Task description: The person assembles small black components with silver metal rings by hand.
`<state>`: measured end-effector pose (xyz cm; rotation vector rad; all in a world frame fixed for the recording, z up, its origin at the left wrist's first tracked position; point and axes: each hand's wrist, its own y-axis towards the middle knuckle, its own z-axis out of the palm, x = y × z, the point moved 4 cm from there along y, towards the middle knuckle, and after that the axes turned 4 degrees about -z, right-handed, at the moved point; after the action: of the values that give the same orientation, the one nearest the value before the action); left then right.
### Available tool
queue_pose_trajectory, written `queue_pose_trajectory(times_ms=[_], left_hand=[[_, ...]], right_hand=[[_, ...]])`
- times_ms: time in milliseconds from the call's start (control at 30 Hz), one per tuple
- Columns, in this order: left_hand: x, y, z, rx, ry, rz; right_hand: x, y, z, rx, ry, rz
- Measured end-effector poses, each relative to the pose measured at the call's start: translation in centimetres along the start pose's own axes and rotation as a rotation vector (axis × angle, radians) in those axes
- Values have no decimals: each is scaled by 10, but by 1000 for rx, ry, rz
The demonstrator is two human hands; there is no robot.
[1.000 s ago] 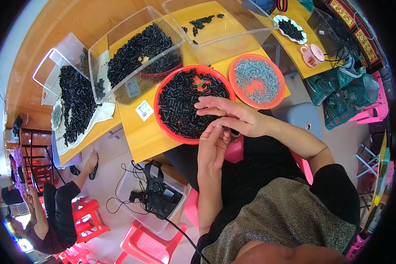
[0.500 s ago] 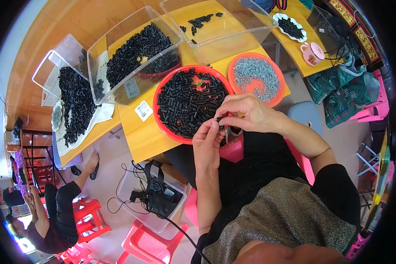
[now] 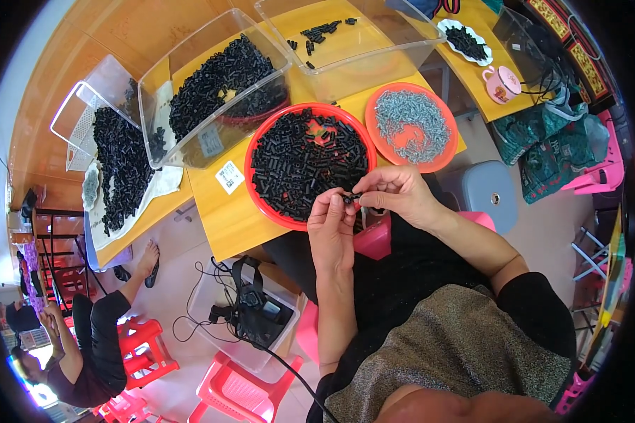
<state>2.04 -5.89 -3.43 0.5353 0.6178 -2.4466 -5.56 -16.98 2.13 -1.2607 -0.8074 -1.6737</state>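
Note:
My left hand (image 3: 332, 224) is closed in a pinch on a small black plastic piece (image 3: 348, 199), held over the near right rim of a red basin (image 3: 257, 206). Thumb and forefinger of my right hand (image 3: 401, 194) are pressed together at the right end of that piece. Whatever those right fingertips grip is too small to make out. Many similar black tube-like pieces (image 3: 289, 158) fill the basin, its bottom showing through in a gap. Just right of it, an orange-red plate (image 3: 446, 151) carries a heap of small silvery metal parts (image 3: 409, 120), apparently screws.
Behind the basin stand two clear bins (image 3: 215, 151), (image 3: 374, 67) with black pieces inside. More pieces lie on a white cloth (image 3: 164, 185) at left. A pink cup (image 3: 502, 86) stands at far right. Below are a pink stool (image 3: 236, 391) and a box with cables (image 3: 208, 314). Another person (image 3: 95, 345) sits at left.
My right hand has moved down and slightly right, from above the left fingertips to beside them. The left hand stays nearly in place, and more of the grey-blue stool shows.

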Motion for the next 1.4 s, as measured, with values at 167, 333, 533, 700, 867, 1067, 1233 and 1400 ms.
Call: queue_pose_trajectory(times_ms=[167,333,533,700,867,1067,1233,1400], left_hand=[[0,-1,2,-28,15,37],[-1,-2,2,-44,22,51],[1,-2,5,-25,17,66],[0,-2,5,29,12,95],[-2,-3,7,48,62,98],[-1,-4,7,57,44,150],[-4,-6,10,106,26,198],[-10,-12,17,56,241,388]], right_hand=[[-6,-2,-2,-34,50,-31],[-8,-5,-4,1,5,-28],[-13,-6,-2,-41,76,-58],[-15,-9,2,-89,122,-65],[-18,-14,9,-183,153,-73],[-22,-20,14,-232,229,-4],[-22,-23,20,-262,424,114],[-18,-21,27,-236,521,116]])
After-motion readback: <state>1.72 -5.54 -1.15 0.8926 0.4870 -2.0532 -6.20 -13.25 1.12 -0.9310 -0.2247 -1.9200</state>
